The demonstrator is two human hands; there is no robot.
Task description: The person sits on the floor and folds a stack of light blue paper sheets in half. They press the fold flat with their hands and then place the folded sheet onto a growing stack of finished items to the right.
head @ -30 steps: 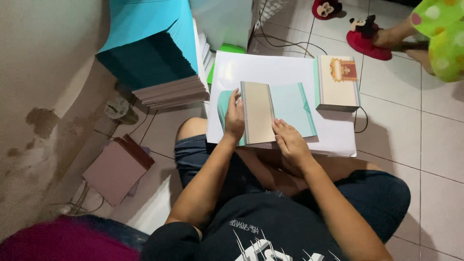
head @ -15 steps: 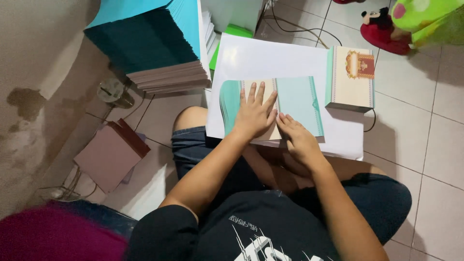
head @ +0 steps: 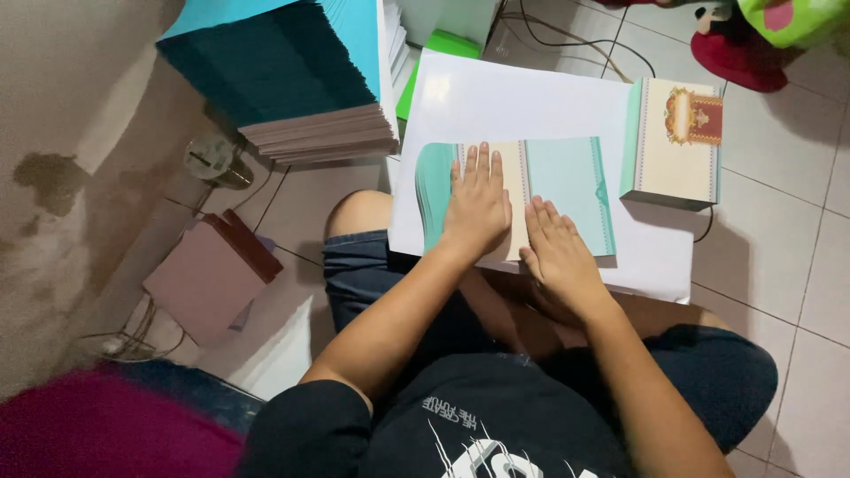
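Ref = white board [head: 540, 97], flat rectangular sheet, smooth w/ slight glare, resting across the person's lap. Teal card [head: 567, 181] lies flat on the board's near half: thin printed paper, pale teal panels w/ a cream centre strip, wavy darker teal band at its left end, fine border lines along the folds. Left hand [head: 478, 208] flat on the cream strip, palm down, fingers straight and close together, pressing the card onto the board. Right hand [head: 556, 252] just beside it toward the board's near edge, also palm down, fingers slightly fanned, tips on the teal panel, heel hanging off the card's near edge. Neither hand pinches anything. On the board's right end: finished stack [head: 677, 142] of same cards, neat block, cream face w/ red-gold ornament, teal side. Left of the board, beyond its far corner: tall pile of sheets [head: 301, 80], teal top, grey-white layered edges, roughly squared. Green flat item [head: 438, 53] pokes out between pile and board, kind unclear. Left of board on the tiled floor: pinkish-brown folder [head: 208, 274], matte, lying flat.
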